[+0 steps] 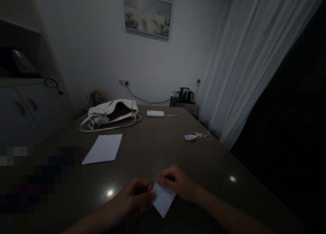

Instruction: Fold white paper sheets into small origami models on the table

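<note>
On the dark table [142, 152] near its front edge lies a small folded white paper [163, 200]. My left hand [134, 195] pinches its left edge with the fingers closed on it. My right hand [178, 183] presses down on the paper's upper corner with bent fingers. The two hands nearly touch over the sheet. Part of the paper is hidden under both hands.
A stack of white paper [103, 148] lies to the left. Behind it rests a white handbag [112, 113]. A white power bank [155, 113] with a cable sits at the far side. A small paper scrap [191, 137] lies near the right edge. White curtains hang on the right.
</note>
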